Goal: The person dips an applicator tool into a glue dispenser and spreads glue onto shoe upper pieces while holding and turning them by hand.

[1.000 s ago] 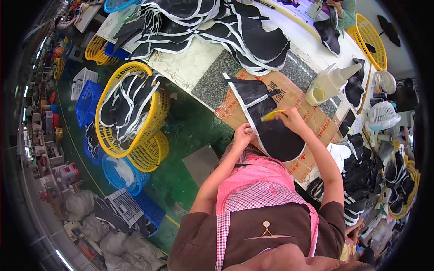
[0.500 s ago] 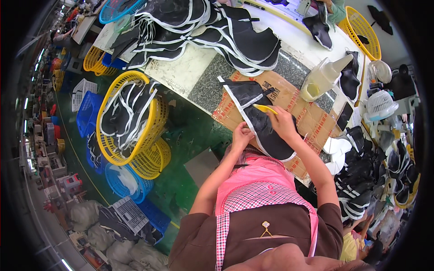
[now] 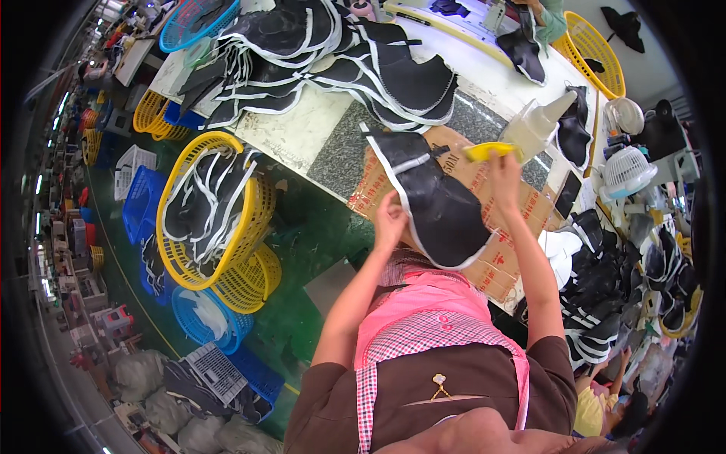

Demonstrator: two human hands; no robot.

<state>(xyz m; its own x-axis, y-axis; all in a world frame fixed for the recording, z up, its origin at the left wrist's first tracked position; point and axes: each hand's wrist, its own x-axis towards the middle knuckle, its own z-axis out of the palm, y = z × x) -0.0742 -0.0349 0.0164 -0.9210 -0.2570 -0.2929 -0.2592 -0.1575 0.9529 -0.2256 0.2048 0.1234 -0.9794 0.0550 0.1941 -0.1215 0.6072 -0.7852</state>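
A black panel with white edging [image 3: 446,208] lies on a flattened cardboard sheet [image 3: 508,266] at the table's near edge. The fingers of my left hand [image 3: 390,219] are closed on the panel's left white edge. Raised above the cardboard, to the right of the panel, my right hand [image 3: 504,180] grips a flat yellow tool [image 3: 488,151], whose exact kind I cannot make out. Just beyond it stands a translucent bottle with a spout [image 3: 533,125]; the tool overlaps it in view, and I cannot tell whether they touch. A short grey strip [image 3: 412,163] crosses the panel's upper part.
Many white-edged black panels [image 3: 412,83] are piled at the table's far left. A yellow basket [image 3: 168,253] with similar pieces stands left of the table. To the right are a white fan [image 3: 629,174] and a heap of black pieces [image 3: 597,280]. Another person's hand [image 3: 533,7] shows at the far side.
My right hand has lifted the yellow tool off the panel and moved it right, toward the bottle. My left hand has shifted slightly left and up along the panel's edge.
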